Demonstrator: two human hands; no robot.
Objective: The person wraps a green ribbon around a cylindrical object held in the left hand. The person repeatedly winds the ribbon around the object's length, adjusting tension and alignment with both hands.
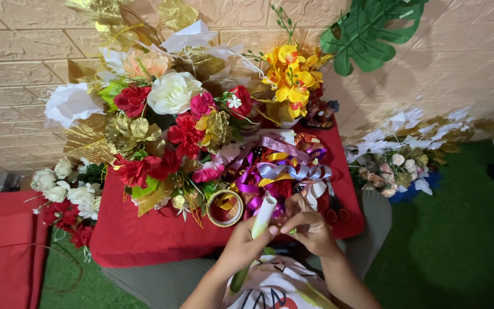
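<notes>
My left hand (pixel 246 243) grips a long stem-like stick (pixel 262 216) that is white at the top and green lower down, and it slants up toward the ribbons. My right hand (pixel 311 229) pinches the stick just beside the left hand, fingers closed on it. Both hands hover over the near edge of a small table with a red cloth (pixel 144 234). Right behind the hands lies a heap of curled ribbons (pixel 284 169) in purple, gold, pink and silver. A roll of gold tape (pixel 224 208) lies to the left of the stick's tip.
A big artificial bouquet (pixel 161 114) of red, white and gold flowers fills the table's left. Yellow flowers (pixel 290 74) stand at the back. White flowers (pixel 67 191) lie at the left, a pale bunch (pixel 398 166) at the right on green turf (pixel 453 240). A brick-patterned wall is behind.
</notes>
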